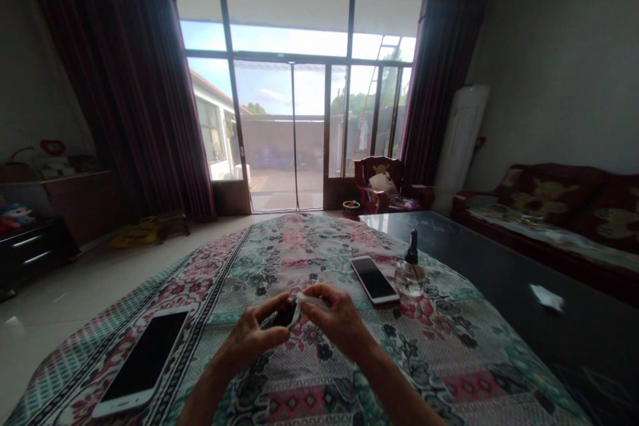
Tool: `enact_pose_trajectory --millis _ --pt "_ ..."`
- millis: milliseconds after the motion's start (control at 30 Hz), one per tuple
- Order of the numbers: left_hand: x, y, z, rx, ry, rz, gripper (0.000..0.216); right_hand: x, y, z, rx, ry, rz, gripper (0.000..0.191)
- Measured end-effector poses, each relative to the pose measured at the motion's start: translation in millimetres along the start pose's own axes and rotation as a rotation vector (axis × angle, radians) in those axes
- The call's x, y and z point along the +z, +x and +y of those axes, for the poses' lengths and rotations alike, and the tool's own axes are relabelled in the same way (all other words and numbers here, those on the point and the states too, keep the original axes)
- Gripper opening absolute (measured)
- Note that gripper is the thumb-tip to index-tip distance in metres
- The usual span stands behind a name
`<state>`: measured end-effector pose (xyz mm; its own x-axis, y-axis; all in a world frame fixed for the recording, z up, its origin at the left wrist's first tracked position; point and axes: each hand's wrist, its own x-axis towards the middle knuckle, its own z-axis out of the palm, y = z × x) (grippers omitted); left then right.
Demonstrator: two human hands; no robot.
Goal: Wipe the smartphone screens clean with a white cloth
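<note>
My left hand (254, 333) grips a small dark flat object (285, 315) by its edges, between thumb and fingers. It looks like a phone, though most of it is covered. My right hand (332, 313) pinches a white tissue or cloth (298, 309) against the object's right end. Beyond my right hand lies a white-framed phone (375, 279) with a dark screen. Just right of that phone stands a clear glass bottle (410, 278) with a black dropper top (412, 249). A larger white phone (144, 359) rests face up to the left of my left hand.
A patterned cloth (299, 246) covers the surface under my hands. At the right is a dark glossy table (479, 273) with a crumpled white piece (548, 297) on it. A wooden armchair (374, 180) and a sofa (549, 206) stand beyond.
</note>
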<state>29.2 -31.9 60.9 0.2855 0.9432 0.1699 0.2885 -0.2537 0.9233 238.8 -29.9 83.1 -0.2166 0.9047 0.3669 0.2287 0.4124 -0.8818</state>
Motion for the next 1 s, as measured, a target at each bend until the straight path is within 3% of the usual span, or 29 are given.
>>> enact_pose_trajectory --millis 233,533,733,833,1000 --pt "0 -1 0 -0.013 -0.021 0.026 0.061 4 -1 0 0.020 0.089 -0.067 0.021" --pt "3 1 5 -0.050 0.016 0.061 0.065 4 4 13 0.016 -0.086 0.139 0.022" --pt "1 0 8 -0.044 0.078 0.092 0.064 8 2 9 -0.002 -0.005 0.045 0.023" --pt "6 1 3 -0.011 0.183 0.082 0.067 6 3 16 0.029 -0.047 0.082 0.025" --pt "19 1 -6 0.055 0.554 0.030 0.079 3 7 41 0.091 -0.117 0.189 0.032"
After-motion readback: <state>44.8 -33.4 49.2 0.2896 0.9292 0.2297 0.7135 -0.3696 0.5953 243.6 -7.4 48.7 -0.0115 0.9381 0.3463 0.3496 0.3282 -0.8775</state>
